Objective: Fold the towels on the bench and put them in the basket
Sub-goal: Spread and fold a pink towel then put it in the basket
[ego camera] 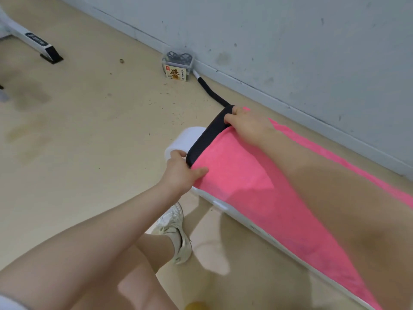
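A bright pink towel (241,175) lies spread lengthwise along the black padded bench (207,135), which runs from the middle of the view to the lower right. My left hand (181,173) pinches the towel's near corner at the bench's end, thumb on top of the cloth. My right hand (248,126) grips the towel's far corner, fingers curled over the black pad's edge. The bench's white frame (225,208) shows under the towel's near side. No basket is in view.
A white cylinder (183,142) sits past the bench's end. A clear box with dark items (177,66) stands by the grey wall (290,41). A black tube (212,92) runs along the wall's foot. My shoe (176,233) is beside the bench; white equipment (35,41) is far left.
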`<state>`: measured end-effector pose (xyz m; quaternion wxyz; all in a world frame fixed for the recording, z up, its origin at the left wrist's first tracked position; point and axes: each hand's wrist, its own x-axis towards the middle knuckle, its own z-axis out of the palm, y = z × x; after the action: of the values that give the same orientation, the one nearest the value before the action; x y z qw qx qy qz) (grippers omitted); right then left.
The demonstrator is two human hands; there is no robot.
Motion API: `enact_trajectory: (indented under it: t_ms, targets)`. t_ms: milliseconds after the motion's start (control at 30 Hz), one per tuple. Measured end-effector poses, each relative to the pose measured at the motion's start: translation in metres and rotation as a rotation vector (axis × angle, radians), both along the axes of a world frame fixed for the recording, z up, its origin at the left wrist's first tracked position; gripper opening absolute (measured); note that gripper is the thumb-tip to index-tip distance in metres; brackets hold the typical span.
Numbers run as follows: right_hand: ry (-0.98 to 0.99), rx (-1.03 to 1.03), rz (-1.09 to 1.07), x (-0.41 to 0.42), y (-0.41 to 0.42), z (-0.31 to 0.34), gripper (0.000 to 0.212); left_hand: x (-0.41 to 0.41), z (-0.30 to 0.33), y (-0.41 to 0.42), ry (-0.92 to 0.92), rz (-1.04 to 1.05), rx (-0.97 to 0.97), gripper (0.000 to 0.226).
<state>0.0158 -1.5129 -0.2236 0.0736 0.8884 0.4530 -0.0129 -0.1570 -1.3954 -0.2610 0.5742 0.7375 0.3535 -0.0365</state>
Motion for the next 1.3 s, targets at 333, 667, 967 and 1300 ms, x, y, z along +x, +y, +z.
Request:
enact_trajectory:
  t_ms: [333, 667, 967, 1300]
  targets:
    - [0.102, 0.336, -0.272, 0.021, -0.010, 0.012, 0.021, 0.010, 0.032, 0.013, -0.165, -0.192, 0.383, 0.013]
    - [0.235, 0.774, -0.302, 0.038, 0.009, 0.048, 0.017, 0.033, 0.072, 0.018, -0.506, -0.005, 0.092, 0.018]
    - [-0.062, 0.108, 0.059, 0.003, -0.133, 0.053, 0.015, 0.023, 0.076, -0.070, -0.510, -0.491, 0.106, 0.019]
    - [-0.026, 0.028, -0.456, -0.066, -0.311, 0.049, 0.010, 0.011, 0.068, -0.220, -0.390, -1.148, 0.094, 0.028]
